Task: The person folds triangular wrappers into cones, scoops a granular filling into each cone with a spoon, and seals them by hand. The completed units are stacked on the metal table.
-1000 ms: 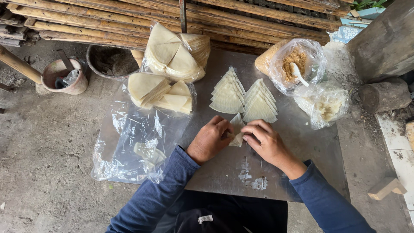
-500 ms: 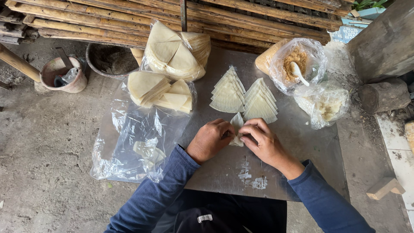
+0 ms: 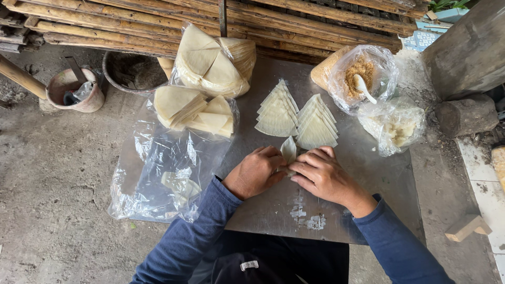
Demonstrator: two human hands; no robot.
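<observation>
My left hand [image 3: 255,172] and my right hand [image 3: 321,173] meet at the middle of a grey metal sheet [image 3: 347,210], fingers pinched together on one pale triangular wrapper [image 3: 288,150] that sticks up between them. Just beyond my fingers lie two fanned rows of folded pale triangles [image 3: 277,110] [image 3: 316,123]. Further left, clear bags hold stacks of flat wrappers [image 3: 193,109] [image 3: 213,60].
A clear bag with brown crumbly filling and a white spoon [image 3: 363,76] sits at the far right, a bag of whitish lumps [image 3: 392,126] below it. An empty crumpled plastic bag [image 3: 163,173] lies left. Bamboo poles [image 3: 131,21] cross the back; a clay pot [image 3: 73,89] stands at left.
Both hands have stayed together on the wrapper with only small finger movements; the wrapper's tip stands a little higher between them.
</observation>
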